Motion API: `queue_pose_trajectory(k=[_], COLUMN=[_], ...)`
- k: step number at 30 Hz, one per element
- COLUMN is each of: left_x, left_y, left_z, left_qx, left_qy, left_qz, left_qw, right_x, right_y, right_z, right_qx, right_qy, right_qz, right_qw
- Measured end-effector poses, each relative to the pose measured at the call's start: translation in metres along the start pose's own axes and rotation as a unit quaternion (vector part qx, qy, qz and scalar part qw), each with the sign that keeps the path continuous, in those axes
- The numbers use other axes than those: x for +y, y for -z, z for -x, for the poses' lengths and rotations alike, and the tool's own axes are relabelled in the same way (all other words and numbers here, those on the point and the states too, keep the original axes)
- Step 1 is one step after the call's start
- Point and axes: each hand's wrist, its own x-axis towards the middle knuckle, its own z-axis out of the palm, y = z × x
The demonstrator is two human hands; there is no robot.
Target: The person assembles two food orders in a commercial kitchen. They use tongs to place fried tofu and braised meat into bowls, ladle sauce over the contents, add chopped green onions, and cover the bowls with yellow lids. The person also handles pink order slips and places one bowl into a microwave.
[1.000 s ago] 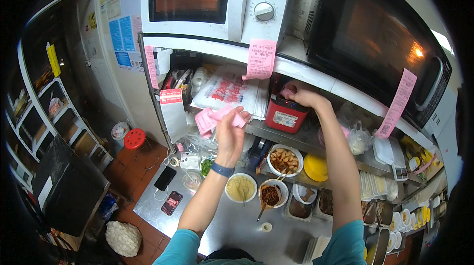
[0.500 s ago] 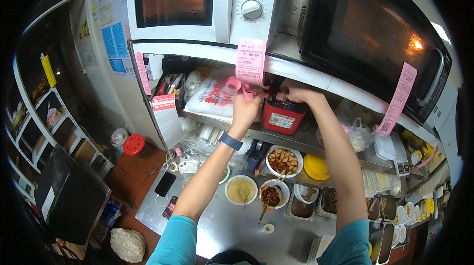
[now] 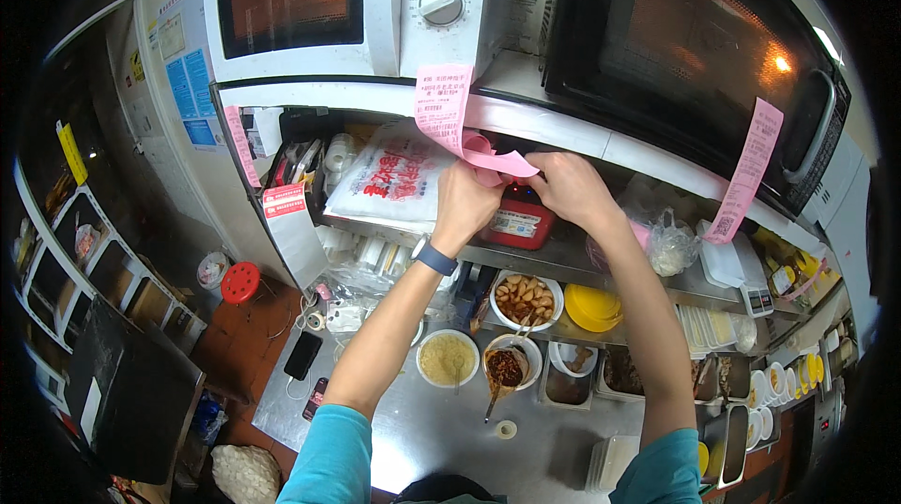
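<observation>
Both my hands are raised to the shelf under the microwaves. My left hand (image 3: 466,202) pinches a curled pink paper slip (image 3: 497,161), and my right hand (image 3: 570,187) holds the slip's other end. A longer pink slip (image 3: 441,108) hangs from the shelf edge just above my left hand. Behind the hands sits a red box (image 3: 521,222) on the metal shelf (image 3: 563,260). A dark wristband shows on my left wrist.
A white microwave (image 3: 366,2) and a black oven (image 3: 694,44) stand above. Another pink slip (image 3: 748,171) hangs at right. Bowls of sauces and food (image 3: 507,368) sit on the steel counter (image 3: 422,429). Two phones (image 3: 302,355) lie at the counter's left end.
My left hand rose from the bagged goods on the shelf to the shelf edge, carrying the pink slip. My right hand moved in from the red box to meet it.
</observation>
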Motion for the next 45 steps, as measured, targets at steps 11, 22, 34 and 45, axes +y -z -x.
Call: queue_pose_trajectory(k=[11,22,34,45], left_x=[-0.003,-0.012,-0.015,0.015], left_y=[0.0,-0.001,0.012,0.058], left_z=[0.002,0.011,0.036,0.199], left_qx=[0.016,-0.033,0.045,-0.073], left_qy=[-0.047,-0.077,0.005,0.115], left_qz=[-0.013,0.063,0.136,0.221], left_qw=[0.999,0.994,0.99,0.966], right_x=[0.087,0.058,0.037,-0.036], right_y=[-0.058,-0.033,-0.031,-0.018], right_z=[-0.031,0.009,0.02,0.12], right_qx=[0.188,0.174,0.084,0.274], right_qy=[-0.083,-0.035,-0.022,-0.04], right_qz=[0.135,0.015,-0.034,-0.156], right_qw=[0.969,0.984,0.996,0.948])
